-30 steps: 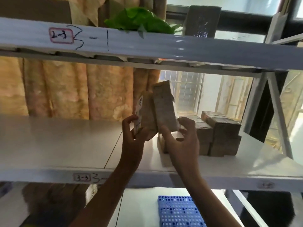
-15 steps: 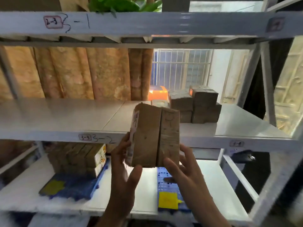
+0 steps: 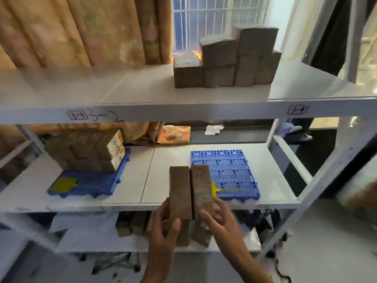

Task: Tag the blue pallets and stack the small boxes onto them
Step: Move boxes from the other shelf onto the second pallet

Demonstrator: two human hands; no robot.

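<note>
The left hand [image 3: 163,225] and right hand [image 3: 219,218] each clasp the lower end of one of two small cardboard boxes [image 3: 190,192], pressed side by side, upright, before the empty blue pallet [image 3: 230,170]. They appear stiff, light and square-edged. Holding low leaves the tops free to splay; a mid-height grip looks steadier.

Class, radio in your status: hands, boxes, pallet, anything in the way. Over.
Left hand and right hand each grip a box, held side by side. Right pallet tagged, bare. Path clear.

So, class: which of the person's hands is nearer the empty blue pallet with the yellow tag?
Right. The right hand holds a box just at the empty blue pallet's front left corner; the left hand sits farther left, beyond both held boxes.
</note>
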